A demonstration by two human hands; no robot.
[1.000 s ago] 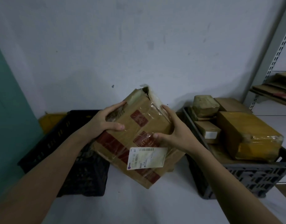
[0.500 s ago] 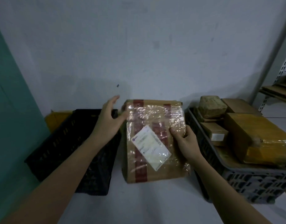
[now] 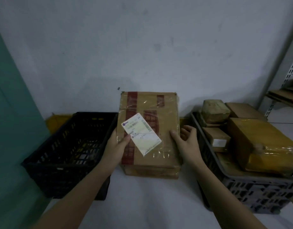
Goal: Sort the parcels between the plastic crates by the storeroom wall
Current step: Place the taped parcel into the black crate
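Note:
A brown cardboard parcel [image 3: 160,129] with red tape and a white label is held up between the two crates, label facing me. My left hand [image 3: 116,147] grips its left edge, thumb on the label's corner. My right hand [image 3: 186,142] grips its right edge, thumb on the front face. The black plastic crate [image 3: 48,156] stands on the floor at the left and looks almost empty inside. The grey plastic crate [image 3: 258,190] at the right carries several wrapped parcels, among them a large yellow-taped one [image 3: 261,146].
The white storeroom wall runs behind both crates. A teal panel [image 3: 11,129] borders the left side. A metal shelving upright [image 3: 289,90] with cardboard on its shelf stands at the far right. A yellow item [image 3: 58,121] lies behind the black crate.
The parcel was turned from tilted to upright with its label toward me. My left hand, off it half a second ago, now grips its left edge; my right hand shifted to the right edge.

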